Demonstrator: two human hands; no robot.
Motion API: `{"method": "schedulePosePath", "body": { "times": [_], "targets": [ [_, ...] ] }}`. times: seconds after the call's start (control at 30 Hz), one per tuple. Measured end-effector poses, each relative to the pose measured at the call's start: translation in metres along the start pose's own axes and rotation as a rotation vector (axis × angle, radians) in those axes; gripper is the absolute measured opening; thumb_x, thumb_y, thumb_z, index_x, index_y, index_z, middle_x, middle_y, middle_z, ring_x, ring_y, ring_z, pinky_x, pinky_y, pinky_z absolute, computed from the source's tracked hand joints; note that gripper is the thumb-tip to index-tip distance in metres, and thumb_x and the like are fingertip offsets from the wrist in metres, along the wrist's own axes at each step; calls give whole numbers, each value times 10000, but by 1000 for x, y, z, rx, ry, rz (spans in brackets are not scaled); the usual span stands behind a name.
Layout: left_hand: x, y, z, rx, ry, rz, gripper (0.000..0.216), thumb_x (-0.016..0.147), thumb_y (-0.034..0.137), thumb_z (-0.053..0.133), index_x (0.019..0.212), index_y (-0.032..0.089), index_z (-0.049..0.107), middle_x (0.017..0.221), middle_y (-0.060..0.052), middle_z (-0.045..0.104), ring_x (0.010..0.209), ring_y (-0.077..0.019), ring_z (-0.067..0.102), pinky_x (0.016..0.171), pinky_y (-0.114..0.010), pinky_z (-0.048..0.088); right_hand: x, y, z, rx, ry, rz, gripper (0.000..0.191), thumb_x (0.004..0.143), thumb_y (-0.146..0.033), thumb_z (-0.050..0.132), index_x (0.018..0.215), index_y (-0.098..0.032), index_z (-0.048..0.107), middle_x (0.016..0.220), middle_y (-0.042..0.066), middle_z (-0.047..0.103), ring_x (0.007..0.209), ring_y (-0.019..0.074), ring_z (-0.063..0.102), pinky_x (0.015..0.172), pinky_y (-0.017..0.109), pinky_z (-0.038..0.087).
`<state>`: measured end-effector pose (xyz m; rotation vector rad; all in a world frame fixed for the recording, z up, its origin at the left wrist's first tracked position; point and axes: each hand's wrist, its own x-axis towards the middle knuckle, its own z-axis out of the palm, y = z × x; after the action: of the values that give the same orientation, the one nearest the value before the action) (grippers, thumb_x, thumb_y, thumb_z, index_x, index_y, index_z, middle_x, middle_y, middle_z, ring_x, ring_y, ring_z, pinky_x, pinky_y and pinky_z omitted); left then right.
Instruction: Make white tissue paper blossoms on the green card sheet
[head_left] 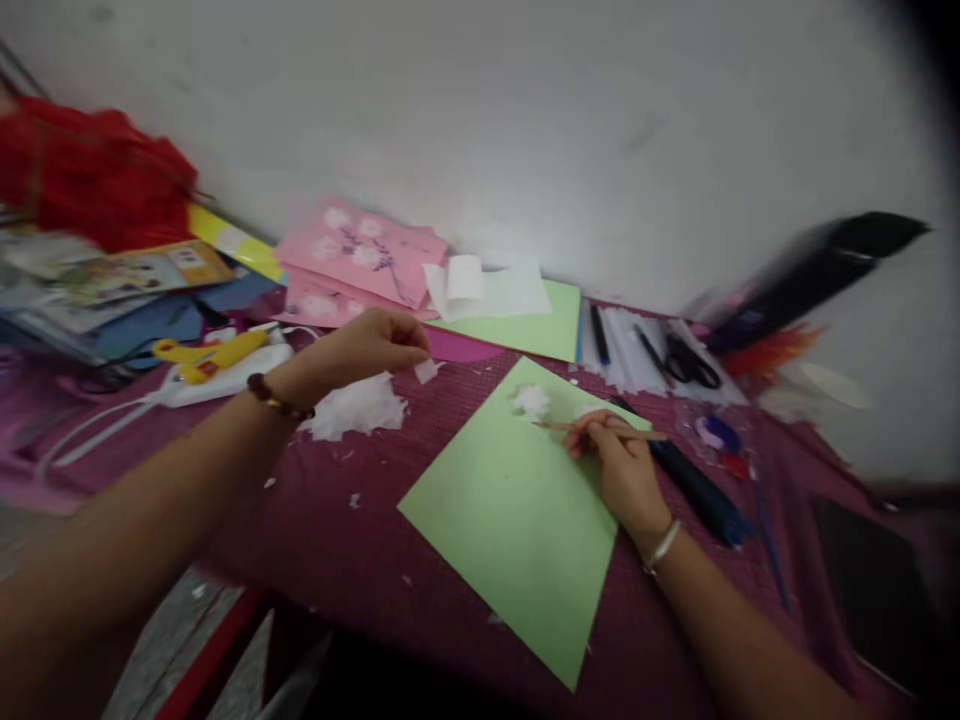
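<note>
A light green sheet of paper [510,510] lies at an angle on the table, with a white tissue-paper puff [531,402] near its far corner. My right hand [619,465] rests over the sheet's right side, fingers closed round a thin wooden stick, perhaps a pencil [559,427], whose left end is close to the puff. To the left of the sheet, my left hand [382,345] pinches a small white paper square [426,371] above the table. Below and left of that hand sits a pile of cut white paper pieces [360,408].
Pink cards with white blossoms [367,250] lean at the back beside a white paper roll [465,280]. A yellow glue gun [214,355] lies left. Black scissors [691,362], pens and a dark blue tube-like case [697,490] are right. Paper scraps dot the maroon tablecloth [337,520].
</note>
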<state>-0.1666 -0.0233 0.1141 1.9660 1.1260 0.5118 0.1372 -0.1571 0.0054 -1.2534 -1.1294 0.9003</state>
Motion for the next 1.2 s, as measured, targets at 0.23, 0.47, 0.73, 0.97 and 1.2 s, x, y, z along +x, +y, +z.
{"method": "schedulePosePath", "body": {
  "times": [0.23, 0.47, 0.73, 0.97, 1.2],
  "targets": [
    [42, 17, 86, -256, -403, 84, 122, 702, 223, 647, 778, 128, 641, 600, 31, 575, 520, -60, 497, 509, -184, 379, 1, -5, 2, -43, -47, 0, 199, 880, -339, 528, 770, -190, 602, 688, 19, 635, 622, 155, 581, 621, 301, 479],
    [61, -11, 100, -421, -513, 10, 95, 703, 214, 658, 740, 130, 633, 583, 31, 580, 516, -62, 512, 536, -196, 412, 2, -4, 2, -62, -2, -42, 182, 913, -334, 501, 863, -194, 607, 818, 28, 667, 645, 137, 586, 654, 300, 488],
    [64, -22, 95, -146, -474, 58, 87, 708, 224, 586, 712, 140, 607, 534, 47, 503, 471, -61, 424, 471, -187, 309, -3, -6, 7, -398, -103, -183, 225, 936, -280, 469, 821, -200, 645, 807, 14, 621, 675, 131, 575, 643, 284, 465],
    [63, -19, 101, 35, -482, 88, 124, 668, 202, 515, 738, 139, 596, 552, 39, 484, 483, -74, 403, 460, -195, 274, -7, -3, 7, -532, -172, -292, 195, 948, -229, 439, 908, -205, 629, 838, 22, 612, 758, 143, 582, 708, 284, 461],
    [63, -19, 107, 107, -419, 157, 113, 631, 162, 491, 678, 128, 588, 567, 23, 496, 500, -68, 388, 461, -183, 273, -7, 0, 10, -702, -270, -461, 174, 946, -152, 415, 1016, -210, 563, 931, 49, 610, 854, 171, 588, 761, 310, 474]
  ]
}}
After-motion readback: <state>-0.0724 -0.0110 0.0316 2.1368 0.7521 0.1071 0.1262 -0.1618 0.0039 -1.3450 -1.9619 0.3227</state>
